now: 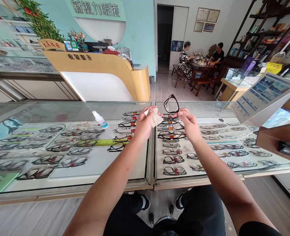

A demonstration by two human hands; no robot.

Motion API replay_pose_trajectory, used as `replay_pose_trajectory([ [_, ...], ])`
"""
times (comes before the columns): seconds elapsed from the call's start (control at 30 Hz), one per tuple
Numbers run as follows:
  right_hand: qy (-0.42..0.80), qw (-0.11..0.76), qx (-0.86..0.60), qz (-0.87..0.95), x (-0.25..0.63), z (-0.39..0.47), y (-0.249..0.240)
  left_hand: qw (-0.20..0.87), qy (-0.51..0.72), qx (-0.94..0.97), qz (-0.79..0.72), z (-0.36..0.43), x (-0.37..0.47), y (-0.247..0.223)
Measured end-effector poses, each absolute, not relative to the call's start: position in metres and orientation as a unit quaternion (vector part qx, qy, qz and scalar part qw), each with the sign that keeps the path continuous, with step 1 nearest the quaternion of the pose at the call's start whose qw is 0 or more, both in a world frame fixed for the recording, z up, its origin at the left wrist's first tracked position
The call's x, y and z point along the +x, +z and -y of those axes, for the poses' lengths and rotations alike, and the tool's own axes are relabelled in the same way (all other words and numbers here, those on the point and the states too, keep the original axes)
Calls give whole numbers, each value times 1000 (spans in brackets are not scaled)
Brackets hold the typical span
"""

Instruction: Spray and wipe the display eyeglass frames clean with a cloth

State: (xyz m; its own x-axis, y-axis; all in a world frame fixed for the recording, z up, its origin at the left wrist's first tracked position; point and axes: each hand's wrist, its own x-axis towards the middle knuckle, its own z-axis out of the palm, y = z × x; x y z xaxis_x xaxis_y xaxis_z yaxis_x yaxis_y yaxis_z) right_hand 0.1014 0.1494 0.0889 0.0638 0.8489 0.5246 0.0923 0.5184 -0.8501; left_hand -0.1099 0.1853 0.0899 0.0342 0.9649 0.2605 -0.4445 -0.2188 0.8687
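Note:
Above the glass display counter, my left hand (146, 123) is closed on a pale cloth (156, 118), which hangs out from between the fingers. Just to its right, my right hand (187, 123) pinches a pair of dark-framed glasses (171, 104). One lens of the pair stands up above the fingertips and the other is lower, by the palm. The cloth and the glasses are apart. A white spray bottle with a blue and white label (100, 120) is on the counter glass, left of my left hand.
Many eyeglasses lie in rows inside the glass counter (125, 170). A tilted display panel (265, 96) and a brown box (281, 141) are at the right. Behind are a yellow-edged reception desk (141, 82) and two people seated at a dark table (200, 67).

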Motion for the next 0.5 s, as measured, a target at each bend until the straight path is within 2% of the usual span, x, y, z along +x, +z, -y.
replay_pose_trajectory([
  [0.13,319,606,-382,621,108,-150,94,481,620,530,-320,-179,-117,96],
  [0.2,316,593,-377,637,113,-151,98,376,609,600,-357,-175,-122,97],
  [0.37,285,547,-365,697,123,-150,105,11,558,725,-405,-170,-128,93],
  [0.5,258,512,-364,734,125,-146,107,-103,489,772,-393,-175,-129,85],
])
